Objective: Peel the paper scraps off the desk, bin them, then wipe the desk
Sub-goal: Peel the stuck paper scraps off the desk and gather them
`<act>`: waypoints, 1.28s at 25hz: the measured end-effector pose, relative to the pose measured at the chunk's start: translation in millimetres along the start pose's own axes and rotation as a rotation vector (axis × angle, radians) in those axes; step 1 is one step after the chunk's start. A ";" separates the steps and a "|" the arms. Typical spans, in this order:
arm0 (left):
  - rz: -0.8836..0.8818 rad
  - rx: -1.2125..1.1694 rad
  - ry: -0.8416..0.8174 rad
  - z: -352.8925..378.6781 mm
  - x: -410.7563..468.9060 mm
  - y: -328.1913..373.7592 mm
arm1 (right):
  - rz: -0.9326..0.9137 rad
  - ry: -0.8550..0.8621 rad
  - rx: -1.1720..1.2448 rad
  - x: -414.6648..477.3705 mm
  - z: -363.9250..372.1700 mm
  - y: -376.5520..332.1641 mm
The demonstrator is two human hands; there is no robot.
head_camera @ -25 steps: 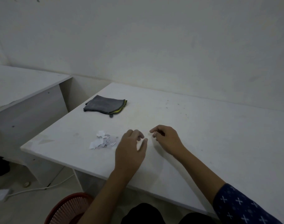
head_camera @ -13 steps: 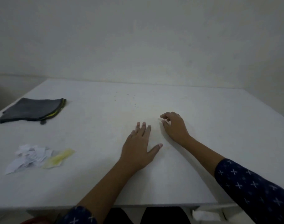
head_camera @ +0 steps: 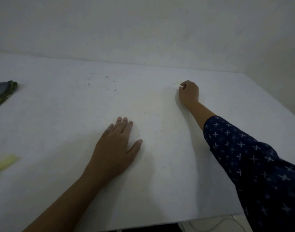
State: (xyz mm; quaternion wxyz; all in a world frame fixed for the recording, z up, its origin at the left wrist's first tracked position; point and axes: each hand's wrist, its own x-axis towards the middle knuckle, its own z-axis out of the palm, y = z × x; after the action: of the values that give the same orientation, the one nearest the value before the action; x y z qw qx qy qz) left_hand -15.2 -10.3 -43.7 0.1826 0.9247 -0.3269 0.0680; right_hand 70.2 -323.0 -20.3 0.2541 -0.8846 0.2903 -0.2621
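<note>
- Where the right hand (head_camera: 188, 93) has reached farther back across the desk (head_camera: 59, 114) than a second ago, a pale scrap (head_camera: 175, 83) lies flat at its curled fingertips (grip unclear).
- Left hand (head_camera: 115, 148) stays flat, fingers together, thumb out.
- Yellowish scrap (head_camera: 5, 162) and cloth (head_camera: 2, 93) now sit at the left edge; peeling continues, I judge.

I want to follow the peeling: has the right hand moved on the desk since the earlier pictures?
Yes. The right hand has reached farther from the body, toward the desk's back edge. It was beside the left hand; now it is well beyond it.
</note>
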 end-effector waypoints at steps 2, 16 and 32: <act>-0.014 -0.004 0.004 -0.7 0.5 1.2 | 0.063 0.025 0.019 21.2 1.0 -0.9; -0.035 -0.031 -0.002 -3.7 1.3 2.9 | 0.124 -0.097 -0.060 81.2 13.5 18.0; 0.012 -0.114 0.205 -7.6 -0.3 4.7 | 0.015 -0.421 0.863 -58.8 -32.8 -91.5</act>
State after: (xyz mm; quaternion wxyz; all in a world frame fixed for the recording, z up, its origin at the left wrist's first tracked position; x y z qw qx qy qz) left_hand -18.4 -10.5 -35.5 0.2670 0.8990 -0.3154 0.1448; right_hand 44.1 -230.4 40.2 0.6531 -0.7302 0.1035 -0.1720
